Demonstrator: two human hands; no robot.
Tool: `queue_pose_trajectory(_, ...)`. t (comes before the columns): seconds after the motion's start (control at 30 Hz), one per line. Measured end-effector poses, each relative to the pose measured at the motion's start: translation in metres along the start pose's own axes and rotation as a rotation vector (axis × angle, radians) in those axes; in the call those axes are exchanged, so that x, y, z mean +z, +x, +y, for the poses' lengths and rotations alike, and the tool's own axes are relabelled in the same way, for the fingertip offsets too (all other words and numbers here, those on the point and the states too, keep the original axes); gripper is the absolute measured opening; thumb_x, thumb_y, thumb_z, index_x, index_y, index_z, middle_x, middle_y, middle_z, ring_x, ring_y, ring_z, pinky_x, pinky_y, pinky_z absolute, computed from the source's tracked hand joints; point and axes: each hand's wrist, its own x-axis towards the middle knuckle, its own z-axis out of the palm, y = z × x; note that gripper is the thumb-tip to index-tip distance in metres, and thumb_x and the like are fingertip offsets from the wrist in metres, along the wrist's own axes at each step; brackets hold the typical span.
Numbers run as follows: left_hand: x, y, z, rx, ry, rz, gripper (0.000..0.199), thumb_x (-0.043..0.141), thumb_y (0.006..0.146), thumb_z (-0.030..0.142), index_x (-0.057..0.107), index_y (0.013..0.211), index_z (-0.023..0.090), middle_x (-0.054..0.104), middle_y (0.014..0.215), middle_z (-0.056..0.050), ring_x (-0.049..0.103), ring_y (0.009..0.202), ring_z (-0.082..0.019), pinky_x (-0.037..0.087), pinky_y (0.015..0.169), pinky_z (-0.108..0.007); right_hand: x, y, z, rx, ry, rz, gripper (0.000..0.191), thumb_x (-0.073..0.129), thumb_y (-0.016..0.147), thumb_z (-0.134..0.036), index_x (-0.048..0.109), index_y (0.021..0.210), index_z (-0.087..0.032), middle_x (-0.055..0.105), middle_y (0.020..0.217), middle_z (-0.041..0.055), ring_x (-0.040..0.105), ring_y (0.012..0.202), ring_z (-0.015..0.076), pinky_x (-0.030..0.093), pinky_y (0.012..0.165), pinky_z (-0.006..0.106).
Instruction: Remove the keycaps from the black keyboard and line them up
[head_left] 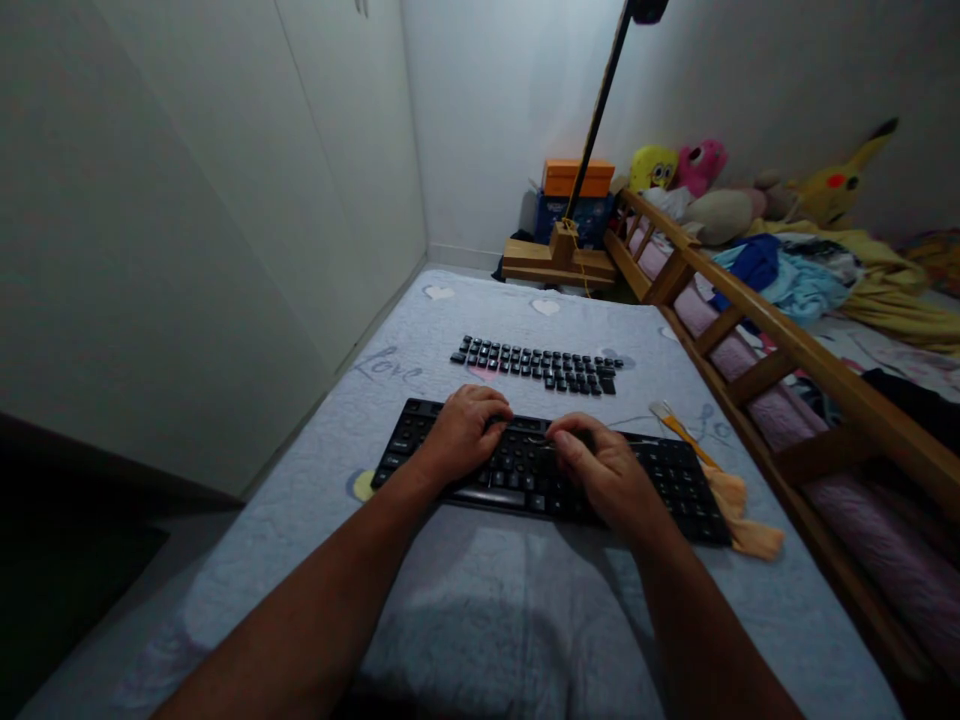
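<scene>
A black computer keyboard [495, 497] lies across the patterned cover, with some of its keys gone from the upper middle. My left hand [469, 430] rests on its left half, fingers bent over the rear part and thumb a little apart, holding nothing that I can see. Over the right half, my right hand [600, 465] pinches a thin wire-like metal tool [538, 441] between thumb and fingers. The tool's tip points left, down at the keys. Beyond the keyboard, loose black keycaps [536, 360] are laid out in rows.
To the right of the keyboard lie a brush [679, 428] with a yellow handle and an orange cloth [750, 520]. A wooden bed rail [817, 395] borders the right side. White cabinet doors [225, 220] stand at left. A wooden stand [559, 260] with a pole is behind.
</scene>
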Motion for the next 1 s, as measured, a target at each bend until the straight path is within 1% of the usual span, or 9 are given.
queue_pose_trajectory(0.13, 0.0, -0.001, -0.002, -0.006, 0.015, -0.064, 0.015, 0.061, 0.079, 0.009, 0.071, 0.087, 0.017, 0.07, 0.099, -0.005, 0.06, 0.099, -0.022, 0.045, 0.094, -0.039, 0.01, -0.001, 0.002, -0.013, -0.086, -0.054, 0.014, 0.055, 0.084, -0.028, 0.063, 0.09, -0.019, 0.055, 0.067, -0.0024, 0.048, 0.06, 0.0126, 0.037, 0.057, 0.024)
queue_pose_trajectory(0.23, 0.001, -0.001, -0.003, -0.009, 0.029, -0.096, 0.015, 0.061, 0.079, 0.009, 0.071, 0.087, 0.017, 0.07, 0.097, -0.005, 0.06, 0.097, -0.021, 0.045, 0.093, -0.038, 0.013, -0.001, 0.004, -0.01, -0.159, -0.067, 0.014, 0.055, 0.083, -0.026, 0.064, 0.09, -0.019, 0.051, 0.06, -0.0045, 0.044, 0.052, 0.0112, 0.034, 0.051, 0.023)
queue_pose_trajectory(0.3, 0.002, -0.001, -0.004, -0.011, 0.037, -0.103, 0.015, 0.06, 0.079, 0.01, 0.071, 0.087, 0.018, 0.07, 0.096, -0.005, 0.06, 0.097, -0.021, 0.045, 0.093, -0.038, 0.015, -0.001, 0.007, -0.005, -0.195, -0.062, 0.014, 0.054, 0.083, -0.026, 0.064, 0.089, -0.019, 0.049, 0.056, -0.0052, 0.042, 0.048, 0.0108, 0.032, 0.048, 0.023)
queue_pose_trajectory(0.43, 0.003, -0.001, -0.005, -0.014, 0.045, -0.099, 0.015, 0.06, 0.079, 0.01, 0.07, 0.087, 0.018, 0.07, 0.097, -0.005, 0.059, 0.098, -0.022, 0.045, 0.094, -0.038, 0.018, 0.0, 0.01, -0.03, -0.248, -0.046, 0.013, 0.054, 0.082, -0.024, 0.064, 0.088, -0.018, 0.054, 0.059, -0.0039, 0.046, 0.051, 0.0113, 0.033, 0.05, 0.022)
queue_pose_trajectory(0.57, 0.003, -0.001, -0.004, -0.031, 0.048, -0.105, 0.016, 0.06, 0.078, 0.01, 0.07, 0.087, 0.018, 0.07, 0.098, -0.005, 0.06, 0.099, -0.022, 0.046, 0.094, -0.037, 0.021, 0.0, 0.01, -0.019, -0.267, -0.06, 0.013, 0.054, 0.082, -0.024, 0.064, 0.086, -0.018, 0.056, 0.06, -0.0035, 0.046, 0.051, 0.0112, 0.034, 0.051, 0.022)
queue_pose_trajectory(0.77, 0.002, 0.0, -0.002, -0.041, 0.05, -0.123, 0.017, 0.059, 0.078, 0.009, 0.071, 0.087, 0.018, 0.07, 0.099, -0.005, 0.061, 0.097, -0.021, 0.047, 0.093, -0.035, 0.026, 0.001, 0.009, -0.038, -0.281, -0.066, 0.012, 0.055, 0.081, -0.022, 0.065, 0.085, -0.018, 0.061, 0.065, -0.0015, 0.053, 0.057, 0.0125, 0.038, 0.057, 0.023)
queue_pose_trajectory(1.0, 0.002, 0.0, -0.003, -0.043, 0.054, -0.128, 0.018, 0.057, 0.079, 0.01, 0.071, 0.088, 0.018, 0.069, 0.1, -0.005, 0.061, 0.098, -0.021, 0.047, 0.093, -0.036, 0.027, 0.002, 0.009, -0.02, -0.246, -0.08, 0.012, 0.055, 0.081, -0.023, 0.065, 0.084, -0.018, 0.059, 0.063, -0.0018, 0.05, 0.054, 0.0116, 0.036, 0.053, 0.023)
